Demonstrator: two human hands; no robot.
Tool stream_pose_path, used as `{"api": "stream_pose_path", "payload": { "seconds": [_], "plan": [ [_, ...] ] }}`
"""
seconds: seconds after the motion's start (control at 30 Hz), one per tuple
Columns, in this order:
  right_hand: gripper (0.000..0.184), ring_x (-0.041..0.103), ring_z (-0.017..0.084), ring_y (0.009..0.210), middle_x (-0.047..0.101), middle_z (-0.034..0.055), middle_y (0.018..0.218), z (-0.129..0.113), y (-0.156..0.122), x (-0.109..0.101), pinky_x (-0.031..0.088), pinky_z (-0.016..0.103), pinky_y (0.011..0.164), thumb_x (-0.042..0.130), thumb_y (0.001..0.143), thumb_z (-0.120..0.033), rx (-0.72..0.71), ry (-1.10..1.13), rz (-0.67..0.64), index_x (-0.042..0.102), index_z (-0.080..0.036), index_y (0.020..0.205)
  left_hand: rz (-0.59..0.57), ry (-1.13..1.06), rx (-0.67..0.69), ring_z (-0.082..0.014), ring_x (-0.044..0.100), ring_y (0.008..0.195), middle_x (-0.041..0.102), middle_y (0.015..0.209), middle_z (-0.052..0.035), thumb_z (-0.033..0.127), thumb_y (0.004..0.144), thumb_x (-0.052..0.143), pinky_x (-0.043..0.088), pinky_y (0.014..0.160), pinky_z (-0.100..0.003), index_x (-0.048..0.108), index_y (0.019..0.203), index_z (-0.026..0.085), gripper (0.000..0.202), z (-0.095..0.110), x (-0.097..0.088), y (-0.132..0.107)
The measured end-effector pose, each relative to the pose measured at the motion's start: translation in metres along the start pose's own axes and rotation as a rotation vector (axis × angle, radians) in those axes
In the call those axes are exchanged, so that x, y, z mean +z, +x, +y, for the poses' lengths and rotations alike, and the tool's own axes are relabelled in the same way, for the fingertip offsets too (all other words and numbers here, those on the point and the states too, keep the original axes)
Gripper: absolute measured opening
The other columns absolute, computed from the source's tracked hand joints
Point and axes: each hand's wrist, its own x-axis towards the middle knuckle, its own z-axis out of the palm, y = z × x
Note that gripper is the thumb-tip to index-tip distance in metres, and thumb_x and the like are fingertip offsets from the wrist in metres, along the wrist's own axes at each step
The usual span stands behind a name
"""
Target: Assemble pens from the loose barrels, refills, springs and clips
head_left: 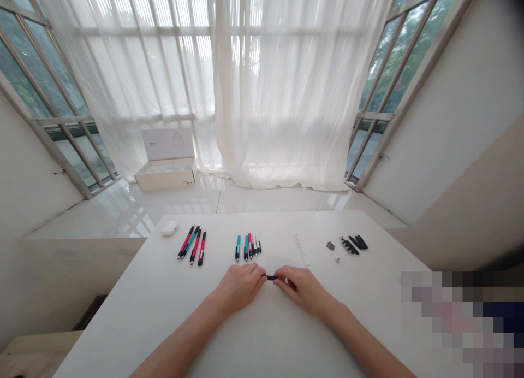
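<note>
Between my two hands a short black pen part (271, 278) runs sideways just above the white table. My left hand (244, 284) is closed on one end, its fingers covering the rest on that side. At the other end, my right hand (302, 289) pinches the piece between thumb and fingers. Beyond my left hand lie several pen barrels in blue, pink and white, among them a blue barrel (238, 248) with a black end. Farther left is a group of pink and blue pens with black ends, including a pink pen (195, 246).
Thin white refills (302, 250) lie right of centre. Beyond them are small dark pieces (330, 246), a small grey piece (337, 260) and black grips (359, 242). A white rounded case (169, 228) sits far left. An open box (166, 173) stands on the window ledge.
</note>
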Motion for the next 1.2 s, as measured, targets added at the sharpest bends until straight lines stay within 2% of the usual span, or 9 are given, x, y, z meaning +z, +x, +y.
{"api": "stream_pose_path", "payload": {
  "seconds": [0.3,0.43,0.6,0.67,0.77,0.83,0.93,1.03,1.2],
  "plan": [
    [0.024,0.058,0.014,0.063,0.068,0.0021,0.077,0.001,0.0,-0.002,0.042,0.025,0.061,0.046,0.091,-0.039,-0.003,-0.022,-0.007,0.064,-0.022,0.093,-0.061,-0.031,-0.021,-0.0156,0.061,0.079,0.062,0.09,-0.0019,0.029,0.097,0.039,0.042,0.06,-0.023,0.047,0.096,0.021,0.012,0.0,-0.003,0.001],
    [0.029,0.052,0.012,0.052,0.067,0.0011,0.072,0.014,0.0,-0.018,0.042,0.025,0.058,0.048,0.089,-0.046,0.061,-0.056,0.151,0.064,-0.023,0.097,-0.054,-0.027,-0.051,-0.0163,0.062,0.077,0.063,0.088,-0.002,0.028,0.097,0.039,0.042,0.058,-0.024,0.047,0.094,0.021,0.012,0.001,-0.002,0.001],
    [0.035,0.056,0.016,0.057,0.066,0.0042,0.07,0.059,-0.01,-0.06,0.039,0.027,0.057,0.043,0.088,-0.047,0.374,-0.34,0.561,0.065,-0.021,0.082,-0.021,-0.034,-0.077,-0.0157,0.061,0.072,0.064,0.085,-0.0018,0.027,0.096,0.041,0.042,0.058,-0.024,0.047,0.094,0.02,0.01,0.002,-0.001,0.0],
    [0.033,0.057,0.017,0.059,0.068,0.0044,0.073,0.08,-0.018,-0.074,0.039,0.028,0.055,0.046,0.085,-0.048,0.557,-0.378,0.53,0.065,-0.022,0.08,-0.001,-0.041,-0.069,-0.0156,0.061,0.073,0.064,0.086,-0.0021,0.027,0.096,0.041,0.042,0.059,-0.024,0.047,0.096,0.02,0.009,0.001,0.0,-0.001],
    [0.025,0.06,0.019,0.059,0.069,0.0052,0.072,0.104,-0.029,-0.082,0.04,0.028,0.054,0.055,0.078,-0.043,0.707,-0.338,0.34,0.066,-0.022,0.076,0.028,-0.04,-0.046,-0.0159,0.061,0.076,0.064,0.089,-0.0032,0.026,0.096,0.04,0.043,0.061,-0.025,0.048,0.099,0.02,0.011,0.0,0.001,-0.001],
    [0.017,0.062,0.02,0.061,0.069,0.0061,0.07,0.113,-0.032,-0.08,0.042,0.03,0.057,0.056,0.074,-0.034,0.688,-0.326,0.281,0.066,-0.021,0.068,0.04,-0.031,-0.03,-0.0165,0.061,0.077,0.063,0.09,-0.0036,0.026,0.097,0.037,0.044,0.061,-0.025,0.049,0.101,0.02,0.013,-0.001,0.002,0.0],
    [0.015,0.064,0.022,0.067,0.071,0.0062,0.071,0.109,-0.027,-0.074,0.046,0.033,0.065,0.055,0.072,-0.029,0.572,-0.225,0.318,0.066,-0.021,0.065,0.06,-0.023,-0.021,-0.0171,0.061,0.078,0.063,0.088,-0.0036,0.027,0.098,0.034,0.045,0.062,-0.026,0.05,0.101,0.02,0.017,-0.002,0.003,0.0],
    [0.019,0.066,0.022,0.072,0.073,0.0054,0.077,0.085,-0.014,-0.062,0.05,0.034,0.071,0.056,0.075,-0.035,0.445,0.077,0.317,0.068,-0.021,0.077,0.077,-0.025,-0.022,-0.0165,0.061,0.078,0.062,0.086,-0.0037,0.027,0.098,0.033,0.045,0.063,-0.025,0.05,0.099,0.02,0.019,-0.002,0.003,0.0],
    [0.019,0.066,0.019,0.083,0.071,0.0053,0.089,0.033,0.002,-0.032,0.055,0.032,0.076,0.06,0.078,-0.037,0.21,0.388,0.146,0.068,-0.02,0.083,0.101,-0.031,-0.039,-0.0159,0.06,0.076,0.063,0.086,-0.0037,0.026,0.098,0.033,0.045,0.062,-0.025,0.05,0.097,0.02,0.018,-0.001,0.003,0.0]
  ]
}}
